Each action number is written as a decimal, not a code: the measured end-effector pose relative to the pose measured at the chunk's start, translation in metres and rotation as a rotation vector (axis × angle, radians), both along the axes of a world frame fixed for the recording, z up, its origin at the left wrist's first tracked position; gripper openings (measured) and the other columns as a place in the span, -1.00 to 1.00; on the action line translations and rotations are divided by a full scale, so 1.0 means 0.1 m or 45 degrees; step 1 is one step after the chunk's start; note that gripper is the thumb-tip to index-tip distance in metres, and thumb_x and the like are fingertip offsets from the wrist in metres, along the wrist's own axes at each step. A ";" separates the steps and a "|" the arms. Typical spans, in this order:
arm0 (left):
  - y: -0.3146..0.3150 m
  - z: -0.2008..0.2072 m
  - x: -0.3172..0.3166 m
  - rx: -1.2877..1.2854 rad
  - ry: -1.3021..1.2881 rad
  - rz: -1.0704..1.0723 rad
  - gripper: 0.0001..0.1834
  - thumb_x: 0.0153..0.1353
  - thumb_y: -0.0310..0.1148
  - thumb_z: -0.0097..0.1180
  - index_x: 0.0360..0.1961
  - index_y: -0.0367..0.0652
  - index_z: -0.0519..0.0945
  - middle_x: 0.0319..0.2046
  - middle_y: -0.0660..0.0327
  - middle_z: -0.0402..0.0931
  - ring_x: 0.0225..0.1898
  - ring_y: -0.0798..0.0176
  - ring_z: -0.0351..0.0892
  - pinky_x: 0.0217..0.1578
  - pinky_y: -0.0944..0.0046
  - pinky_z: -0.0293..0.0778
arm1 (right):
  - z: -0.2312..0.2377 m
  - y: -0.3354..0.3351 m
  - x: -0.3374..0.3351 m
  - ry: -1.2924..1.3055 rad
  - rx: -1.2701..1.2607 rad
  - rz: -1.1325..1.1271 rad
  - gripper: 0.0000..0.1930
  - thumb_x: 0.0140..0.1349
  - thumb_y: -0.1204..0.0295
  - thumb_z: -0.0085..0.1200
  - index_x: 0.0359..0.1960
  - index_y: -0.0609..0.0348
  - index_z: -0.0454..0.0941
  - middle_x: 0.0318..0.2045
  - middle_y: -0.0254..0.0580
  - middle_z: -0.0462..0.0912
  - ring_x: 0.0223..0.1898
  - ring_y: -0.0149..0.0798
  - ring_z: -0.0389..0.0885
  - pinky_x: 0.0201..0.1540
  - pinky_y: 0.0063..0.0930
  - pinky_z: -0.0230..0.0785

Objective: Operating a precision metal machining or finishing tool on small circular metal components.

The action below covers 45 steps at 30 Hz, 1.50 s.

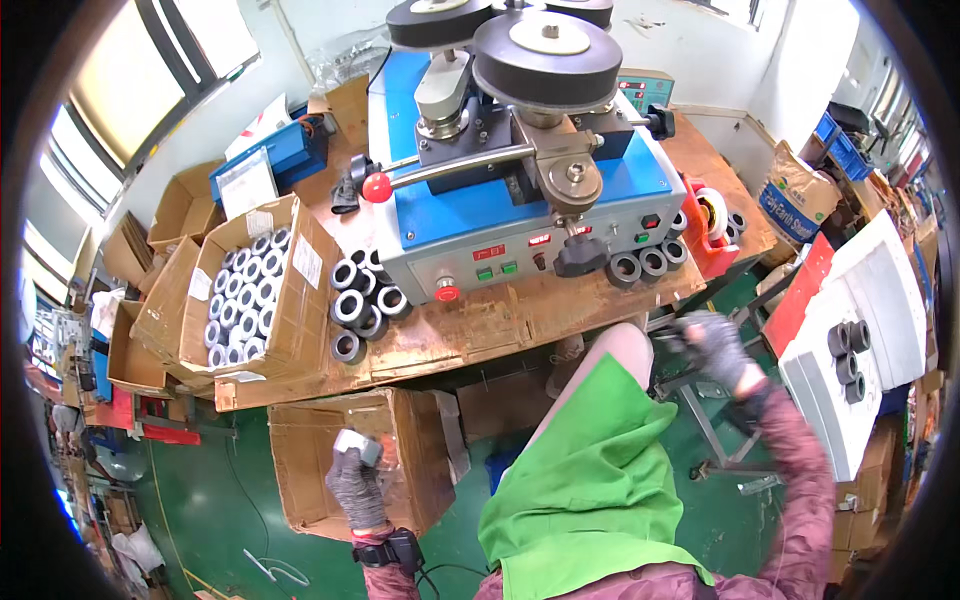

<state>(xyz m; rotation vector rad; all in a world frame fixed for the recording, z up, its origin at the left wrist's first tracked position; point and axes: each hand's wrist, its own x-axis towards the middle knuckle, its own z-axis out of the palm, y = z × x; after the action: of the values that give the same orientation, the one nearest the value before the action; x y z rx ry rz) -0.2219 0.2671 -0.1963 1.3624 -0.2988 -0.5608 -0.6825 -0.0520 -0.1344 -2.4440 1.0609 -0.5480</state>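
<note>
My left hand [356,492], in a grey knit glove, is closed around a small whitish piece [358,446] that looks like a short ring, over the open cardboard box [300,420] below the bench edge. My right hand [716,350], also gloved, is out to the right beside my knee, below the bench. Its fingers are smeared by motion, and whether they hold anything is unclear. On the bench, several dark rings [349,308] are piled left of the blue and grey machine [420,265]. More dark rings [652,262] sit at its right front.
At the bench's left stands a carton [305,285] full of whitish rings. A red tape dispenser [712,235] is right of the machine, whose red-knobbed lever [377,187] points left. A white board [815,400] at the right bears several dark rings [838,340].
</note>
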 end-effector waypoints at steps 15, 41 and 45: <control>-1.00 0.38 -0.96 -0.071 0.155 -0.317 -0.43 0.13 -0.23 0.15 0.03 -0.49 0.39 -0.07 0.02 0.43 -0.14 -0.03 0.57 -0.21 0.06 0.59 | -0.83 -0.92 1.44 0.571 -0.129 -0.036 -0.60 0.07 0.09 0.10 -0.15 0.09 0.51 -0.16 0.01 0.54 -0.11 0.03 0.53 -0.12 -0.13 0.40; -2.42 -0.53 -1.20 -0.056 0.433 -0.505 -0.61 0.13 -0.25 0.13 -0.13 -0.36 0.51 -0.23 0.08 0.52 -0.22 0.11 0.57 -0.20 0.05 0.55 | -0.60 -2.15 -1.19 -0.330 0.415 -1.104 -0.52 0.06 0.18 0.10 0.00 0.14 0.46 -0.12 0.04 0.60 -0.03 -0.01 0.56 0.01 -0.30 0.37; -2.43 -0.54 -1.24 -0.103 0.508 -0.523 -0.62 0.15 -0.25 0.11 -0.15 -0.38 0.52 -0.21 0.08 0.52 -0.20 0.13 0.56 -0.23 0.06 0.57 | -0.67 -2.22 -1.22 -0.396 0.371 -1.123 -0.56 0.00 0.29 0.14 -0.06 0.19 0.49 -0.15 0.04 0.61 -0.10 -0.01 0.59 -0.05 -0.28 0.41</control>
<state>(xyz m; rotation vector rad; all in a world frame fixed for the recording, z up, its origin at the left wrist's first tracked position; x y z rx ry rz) -0.3455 0.0237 -0.2506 1.0837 -0.2712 -1.1331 -0.8049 -0.2740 -0.2011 -1.4875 1.8893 -0.9124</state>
